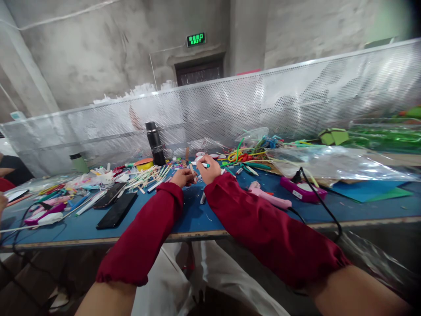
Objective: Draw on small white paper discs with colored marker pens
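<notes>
Above the blue table [189,219] my two hands are close together. My left hand [183,177] is closed, its fingertips pinching a small pale stick [192,171] that stands nearly upright. A white marker with a teal end [204,165] lies in the closed fingers of my right hand [210,170], just right of the stick. Whether the marker's tip touches the stick is too small to tell. To the left of my left hand spreads a pile of pale sticks with green ends [154,176]. A marker cap [203,198] or short pen lies below my hands.
A black thermos [155,142] stands behind the pile. Two dark phones [117,211] lie left. At right are a pink glue gun [269,196], a purple power strip [304,191] with a black cable, and colourful pipe cleaners [243,154]. A perforated metal screen [213,109] borders the back.
</notes>
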Motion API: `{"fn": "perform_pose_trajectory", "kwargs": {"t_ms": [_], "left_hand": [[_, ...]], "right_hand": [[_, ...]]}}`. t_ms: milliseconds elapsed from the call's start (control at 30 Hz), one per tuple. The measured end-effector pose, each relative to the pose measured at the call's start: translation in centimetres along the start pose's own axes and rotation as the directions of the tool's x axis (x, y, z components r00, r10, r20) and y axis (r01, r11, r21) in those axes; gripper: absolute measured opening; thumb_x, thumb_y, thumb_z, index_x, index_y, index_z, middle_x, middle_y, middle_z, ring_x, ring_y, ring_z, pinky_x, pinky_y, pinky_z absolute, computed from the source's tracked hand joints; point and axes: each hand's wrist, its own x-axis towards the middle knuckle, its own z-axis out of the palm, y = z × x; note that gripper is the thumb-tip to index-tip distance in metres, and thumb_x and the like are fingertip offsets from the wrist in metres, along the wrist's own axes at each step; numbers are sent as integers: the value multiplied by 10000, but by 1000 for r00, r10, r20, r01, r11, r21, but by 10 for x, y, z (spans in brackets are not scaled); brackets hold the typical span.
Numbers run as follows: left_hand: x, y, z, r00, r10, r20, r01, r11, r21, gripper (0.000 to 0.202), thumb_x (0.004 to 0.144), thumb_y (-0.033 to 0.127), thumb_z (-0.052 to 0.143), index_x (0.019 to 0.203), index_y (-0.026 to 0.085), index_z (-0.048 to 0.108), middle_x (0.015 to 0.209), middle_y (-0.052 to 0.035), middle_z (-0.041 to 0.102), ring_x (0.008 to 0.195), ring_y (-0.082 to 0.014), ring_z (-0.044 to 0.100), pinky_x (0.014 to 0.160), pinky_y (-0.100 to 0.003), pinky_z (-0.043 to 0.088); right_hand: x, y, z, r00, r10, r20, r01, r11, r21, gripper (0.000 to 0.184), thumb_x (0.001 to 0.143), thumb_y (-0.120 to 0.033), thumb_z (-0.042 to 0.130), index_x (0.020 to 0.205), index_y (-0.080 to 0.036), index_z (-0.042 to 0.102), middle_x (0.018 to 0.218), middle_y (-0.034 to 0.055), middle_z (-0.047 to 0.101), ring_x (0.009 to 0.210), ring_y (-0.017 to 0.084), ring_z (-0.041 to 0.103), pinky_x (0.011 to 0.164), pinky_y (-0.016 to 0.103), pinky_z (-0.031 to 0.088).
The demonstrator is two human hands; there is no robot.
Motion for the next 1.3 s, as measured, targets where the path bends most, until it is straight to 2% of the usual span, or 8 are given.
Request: {"fn": "perform_pose_trajectory", "kwargs": {"t_ms": [167, 533, 667, 1000, 1200, 1300], "left_hand": [[3, -4, -1, 1000, 10, 5, -10, 1000, -9, 151, 874, 308, 733, 925, 175, 683, 837, -20, 747, 734, -136, 720, 562, -184, 447], [2, -3, -1, 1000, 8, 4, -8, 1000, -18, 186, 855, 326, 759, 927, 174, 682, 809, -22, 745, 712, -133, 720, 539, -170, 430], [2, -5, -2, 1000, 22, 11, -21, 1000, -21, 159, 867, 317, 740, 933, 181, 690, 825, -22, 752, 723, -134, 722, 553, -177, 441], [1, -3, -1, 1000, 11, 18, -10, 1000, -29, 101, 882, 271, 709, 914, 181, 679, 798, -9, 732, 703, -128, 706, 549, -185, 434], [0, -1, -1, 1000, 14, 7, -14, 1000, -3, 205, 841, 351, 773, 908, 183, 676, 792, -8, 731, 722, -143, 711, 565, -191, 441], [-1, -1, -1, 1000, 14, 12, -14, 1000, -2, 180, 850, 331, 764, 894, 181, 676, 783, -11, 730, 715, -143, 708, 573, -195, 446]], "right_hand": [[0, -2, -2, 1000, 0, 25, 0, 1000, 15, 139, 846, -350, 561, 739, -261, 570, 750, -7, 693, 748, 189, 649, 741, 312, 504], [1, -2, -2, 1000, -16, -11, 16, 1000, -15, 146, 835, -343, 549, 715, -261, 563, 732, -2, 683, 729, 191, 631, 721, 314, 483], [0, -2, -1, 999, -34, -3, 34, 998, 49, 148, 843, -345, 543, 721, -261, 557, 728, -3, 683, 739, 187, 645, 725, 309, 490], [1, -2, -1, 1000, -22, 7, 22, 999, 40, 134, 828, -349, 551, 731, -257, 568, 751, 0, 689, 743, 190, 645, 731, 318, 487], [0, -5, -2, 999, -21, -25, 22, 1000, 21, 160, 839, -355, 541, 715, -257, 564, 729, 3, 680, 735, 196, 636, 730, 321, 485], [0, -4, -2, 1000, -31, 0, 31, 999, 17, 149, 834, -347, 553, 716, -258, 570, 741, 0, 687, 745, 191, 639, 732, 313, 491]]}}
